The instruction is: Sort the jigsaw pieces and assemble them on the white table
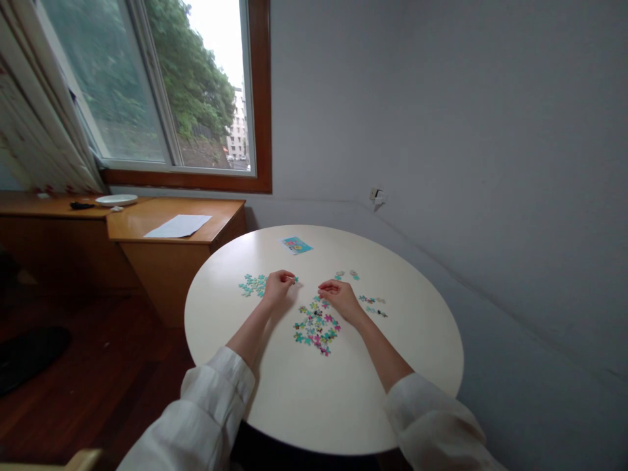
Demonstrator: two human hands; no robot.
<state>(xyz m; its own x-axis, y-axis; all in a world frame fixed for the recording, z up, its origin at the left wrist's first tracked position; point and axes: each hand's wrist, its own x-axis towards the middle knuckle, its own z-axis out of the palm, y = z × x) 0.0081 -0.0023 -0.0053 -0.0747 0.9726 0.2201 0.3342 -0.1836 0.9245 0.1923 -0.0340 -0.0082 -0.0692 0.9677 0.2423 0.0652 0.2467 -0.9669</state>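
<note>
My left hand (279, 286) is closed in a pinch, with a small green puzzle piece (296, 280) at its fingertips. Just left of it lies a cluster of teal puzzle pieces (252, 284), partly covered by the hand. My right hand (339, 298) hovers at the upper right of a mixed pile of loose pieces (316, 327) in teal, pink and yellow. Its thumb and fingers are pressed together, and what they hold, if anything, is too small to make out. Beyond the hands a blue picture card (296, 245) lies flat.
The round white table (412, 366) carries everything. Several more pieces (375, 311) lie to the right of my right hand, and a few pale ones (354, 275) behind it. A wooden desk (230, 219) at the left holds a paper sheet (180, 226) and a white plate (116, 199).
</note>
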